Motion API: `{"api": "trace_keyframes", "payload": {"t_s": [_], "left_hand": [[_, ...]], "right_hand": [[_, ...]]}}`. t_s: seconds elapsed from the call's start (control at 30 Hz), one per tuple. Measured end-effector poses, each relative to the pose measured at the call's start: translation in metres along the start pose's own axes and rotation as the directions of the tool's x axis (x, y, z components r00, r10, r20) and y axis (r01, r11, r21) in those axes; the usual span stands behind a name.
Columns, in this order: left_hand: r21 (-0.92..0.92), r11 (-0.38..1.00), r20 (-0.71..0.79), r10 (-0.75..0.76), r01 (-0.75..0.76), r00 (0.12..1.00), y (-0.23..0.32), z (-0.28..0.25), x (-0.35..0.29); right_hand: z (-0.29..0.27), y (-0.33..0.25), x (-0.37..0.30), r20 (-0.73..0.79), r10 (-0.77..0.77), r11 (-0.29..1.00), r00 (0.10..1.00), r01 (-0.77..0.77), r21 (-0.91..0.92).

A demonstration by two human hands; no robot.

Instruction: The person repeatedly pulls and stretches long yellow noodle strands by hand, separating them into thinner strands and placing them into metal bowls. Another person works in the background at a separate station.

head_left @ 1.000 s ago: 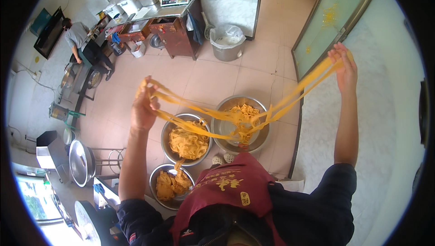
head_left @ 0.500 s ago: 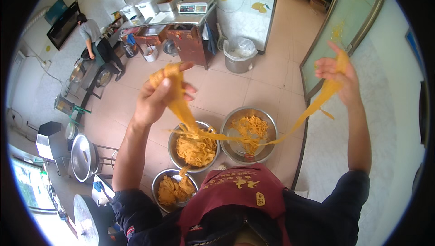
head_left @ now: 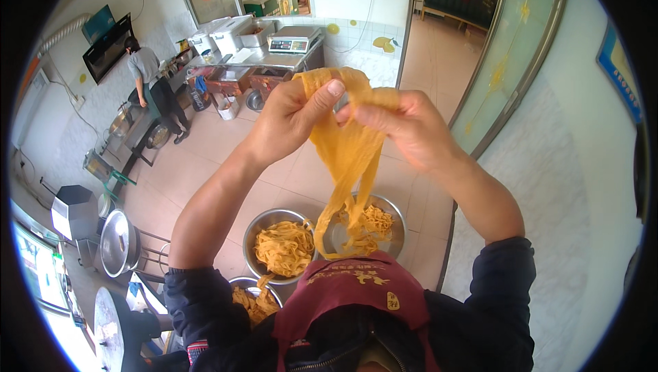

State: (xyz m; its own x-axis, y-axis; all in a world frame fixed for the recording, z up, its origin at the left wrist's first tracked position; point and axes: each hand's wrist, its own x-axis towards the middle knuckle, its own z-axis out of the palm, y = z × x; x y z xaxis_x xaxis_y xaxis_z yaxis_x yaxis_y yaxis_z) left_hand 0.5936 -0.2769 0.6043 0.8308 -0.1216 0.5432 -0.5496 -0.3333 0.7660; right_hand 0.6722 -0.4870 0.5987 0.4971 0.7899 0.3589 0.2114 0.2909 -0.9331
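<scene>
High in front of my chest, my left hand pinches a bunch of long, limp yellow-orange food strips, thumb on top. My right hand is close beside it, its thumb and fingers closed on the same strips. They drape over the fingers and hang down, the lowest loop in front of a steel basin that holds a smaller heap of thin yellow shreds. To its left, another steel basin holds a big tangled pile of strips. A nearer basin, partly hidden by my arm, contains folded strips.
A person stands at the left counter. Along the back is a metal-topped bench with a scale and white bins. On the left are a round metal pan and machines. A glass door stands at the right.
Both hands have come together from far apart. The strip that stretched between them now hangs bunched from both. My head view has tilted up, so the basins sit lower.
</scene>
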Motion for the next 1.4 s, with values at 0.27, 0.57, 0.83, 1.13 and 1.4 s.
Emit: {"api": "trace_keyframes", "payload": {"t_s": [0.27,0.57,0.83,1.13,1.4], "left_hand": [[-0.026,0.999,-0.225,-0.039,0.034,0.974,-0.043,-0.069,-0.028],[0.6,0.702,-0.316,-0.232,0.383,0.92,-0.111,-0.193,-0.096],[0.583,0.697,-0.214,-0.364,0.417,0.907,-0.097,-0.197,-0.078],[0.596,0.754,0.015,-0.357,0.278,0.934,-0.085,-0.172,-0.048],[0.561,0.824,0.306,-0.123,-0.074,0.944,-0.043,-0.1,-0.007]], "right_hand": [[-0.136,-0.035,-0.068,-0.326,-0.224,0.936,0.918,0.297,0.192],[-0.223,-0.113,-0.11,-0.391,-0.341,0.939,0.855,0.296,-0.173],[-0.214,-0.135,-0.102,-0.346,-0.397,0.875,0.85,0.236,-0.423],[-0.216,-0.12,-0.077,-0.43,-0.417,0.809,0.801,0.111,-0.578],[-0.232,-0.117,-0.072,-0.167,-0.334,0.866,0.928,0.232,-0.444]]}}
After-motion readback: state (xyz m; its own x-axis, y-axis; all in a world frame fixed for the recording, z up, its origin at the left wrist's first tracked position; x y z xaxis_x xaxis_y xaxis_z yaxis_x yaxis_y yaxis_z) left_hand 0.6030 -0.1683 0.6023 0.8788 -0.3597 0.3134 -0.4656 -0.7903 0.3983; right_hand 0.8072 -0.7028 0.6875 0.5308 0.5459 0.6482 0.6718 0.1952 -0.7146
